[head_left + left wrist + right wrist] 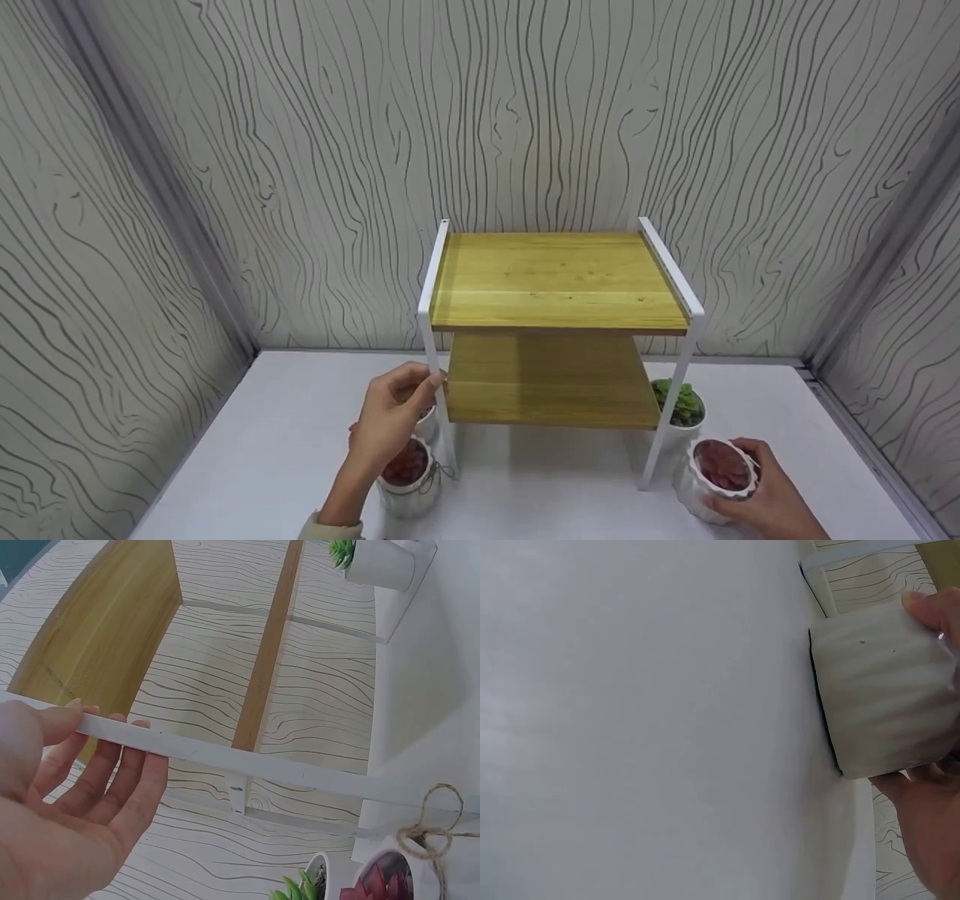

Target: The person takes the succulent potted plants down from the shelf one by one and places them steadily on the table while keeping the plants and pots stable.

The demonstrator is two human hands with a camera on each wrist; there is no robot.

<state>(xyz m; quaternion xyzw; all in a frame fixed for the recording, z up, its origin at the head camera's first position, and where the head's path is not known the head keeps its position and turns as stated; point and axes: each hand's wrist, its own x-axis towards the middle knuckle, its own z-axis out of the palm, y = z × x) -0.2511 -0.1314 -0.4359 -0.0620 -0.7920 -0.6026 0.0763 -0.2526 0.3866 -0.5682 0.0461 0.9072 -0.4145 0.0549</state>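
Observation:
A two-tier shelf (559, 277) with wooden boards and a white frame stands in the middle of the white table. My left hand (390, 416) grips its front left leg (202, 750), thumb on one side and fingertips on the other. At the right, my right hand (772, 495) holds a white fluted plant pot (694, 495) with a dark red succulent, fingers round its side. In the right wrist view the base of that pot (885, 690) sits right at the tabletop. The pot stands just outside the shelf's front right leg (664, 435).
Behind the right leg is a white pot with a green succulent (679, 405). Left of the shelf stand a twine-tied pot with a red succulent (409, 499) and another white pot (429, 429), partly hidden by my left hand. Wood-patterned panels (525, 112) enclose the table.

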